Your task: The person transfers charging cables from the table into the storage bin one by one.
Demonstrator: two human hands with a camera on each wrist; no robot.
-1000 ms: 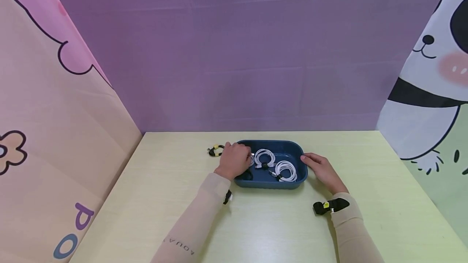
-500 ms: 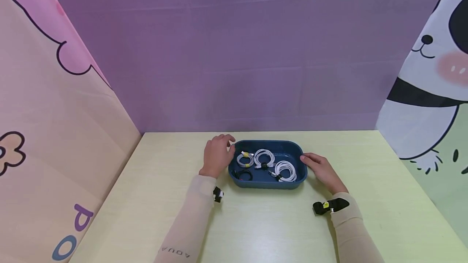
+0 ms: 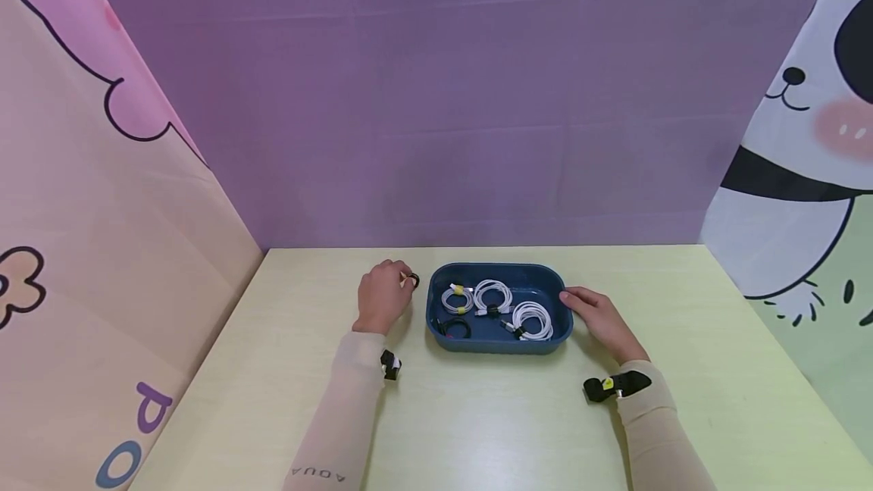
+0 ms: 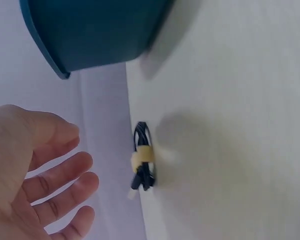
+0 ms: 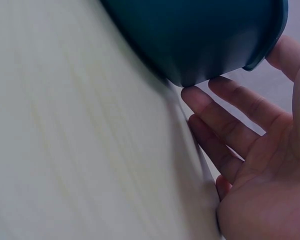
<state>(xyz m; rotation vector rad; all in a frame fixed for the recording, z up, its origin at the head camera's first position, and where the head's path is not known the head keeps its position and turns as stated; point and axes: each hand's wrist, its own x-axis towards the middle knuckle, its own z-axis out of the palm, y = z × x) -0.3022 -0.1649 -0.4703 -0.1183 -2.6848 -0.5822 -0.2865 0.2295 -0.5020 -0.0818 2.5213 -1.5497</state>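
Note:
A blue plastic box holds three coiled white cables, one tied in yellow and two in black, plus a coiled black cable. To its left, my left hand hovers at another black cable with a yellow tie, mostly covered by the fingers in the head view. In the left wrist view the fingers are loosely bent and apart from this cable, which lies on the table. My right hand holds the box's right end, thumb at the rim and fingertips against the outer wall.
The pale wooden table carries everything. A purple cloth backdrop rises behind its far edge. Printed panels stand at the left and right.
My left hand has come out of the box and moved left to the black cable on the table. The yellow-tied white cable now shows in the box. My right hand stays put.

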